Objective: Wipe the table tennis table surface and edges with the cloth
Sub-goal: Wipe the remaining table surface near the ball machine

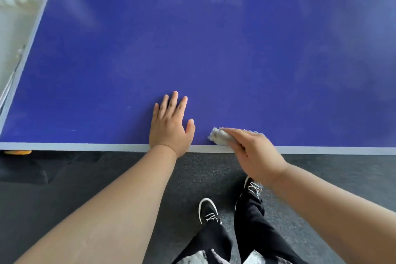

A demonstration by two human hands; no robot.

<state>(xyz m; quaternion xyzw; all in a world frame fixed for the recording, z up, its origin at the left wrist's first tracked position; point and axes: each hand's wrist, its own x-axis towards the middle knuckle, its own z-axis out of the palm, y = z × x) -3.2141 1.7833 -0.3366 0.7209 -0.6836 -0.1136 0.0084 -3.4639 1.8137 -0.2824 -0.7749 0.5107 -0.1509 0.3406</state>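
Cloth, white and bunched, pressed onto the blue table tennis table just inside the near edge stripe, lower corner touching that stripe. Held by the right hand: fingers laid close together over the top, thumb tucked below, seemingly pinching the wad rather than only pressing. Left hand flat on the blue just inside the same stripe, fingers spread, heel across the stripe, holding nothing; near the cloth, not touching.

Likely step: wiping along the stripe.

- Open the wad out for more contact, then press evenly through the fingers.
- Draw along the stripe in long, overlapping passes instead of short dabs.
- Fold part of the cloth over the lip to catch both the top and the side of the stripe.
- Lift the left hand clear ahead of the cloth, then wipe over the palm's spot.
- Chase the small white flecks just inside the stripe, toward the left corner.
- Afterwards, reach for the pale hazy smears well beyond the stripe.
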